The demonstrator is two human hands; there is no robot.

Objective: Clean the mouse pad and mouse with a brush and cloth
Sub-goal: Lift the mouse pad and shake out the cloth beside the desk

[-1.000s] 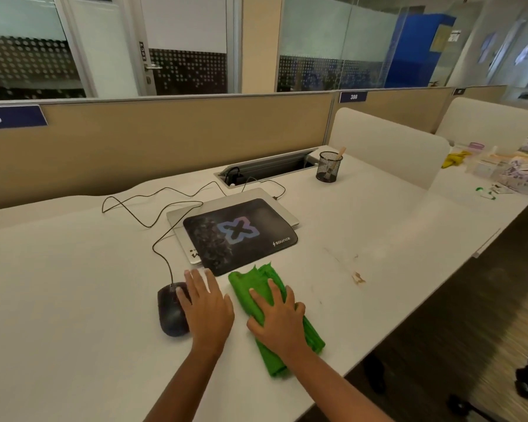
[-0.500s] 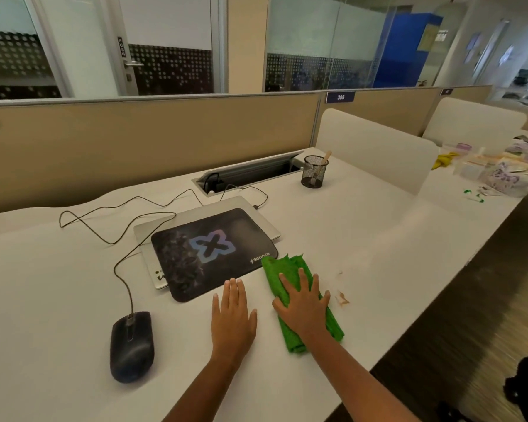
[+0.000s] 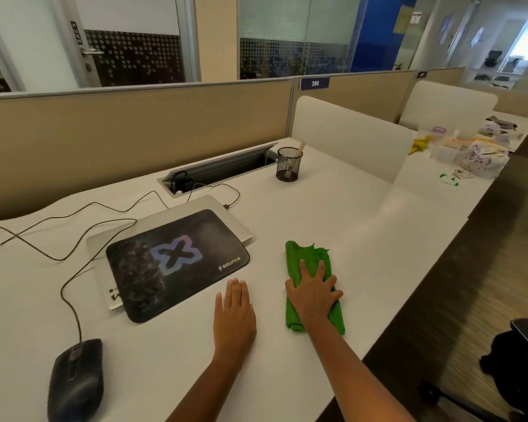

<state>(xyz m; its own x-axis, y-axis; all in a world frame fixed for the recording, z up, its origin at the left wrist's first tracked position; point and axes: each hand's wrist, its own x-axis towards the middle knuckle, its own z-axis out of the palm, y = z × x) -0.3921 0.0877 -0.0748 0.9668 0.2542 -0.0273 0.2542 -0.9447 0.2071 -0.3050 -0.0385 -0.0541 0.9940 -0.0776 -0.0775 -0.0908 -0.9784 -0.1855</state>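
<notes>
Lifting off the mouse (image 3: 75,382), the left hand (image 3: 233,312) now lies flat, fingers together, on the counter (image 3: 333,208) just below the pad (image 3: 177,263). The mouse sits well apart at lower left. The right hand (image 3: 313,295), fingers spread, presses the cloth (image 3: 304,254), which has slid right, clear of the pad. That reads as a pause, not wiping. The brush (image 3: 297,153) waits in its cup (image 3: 288,169). The pad, on a laptop (image 3: 195,208), reads "source"; the label (image 3: 314,83) says "386"; the door plate (image 3: 76,32) says "PUSH".
</notes>
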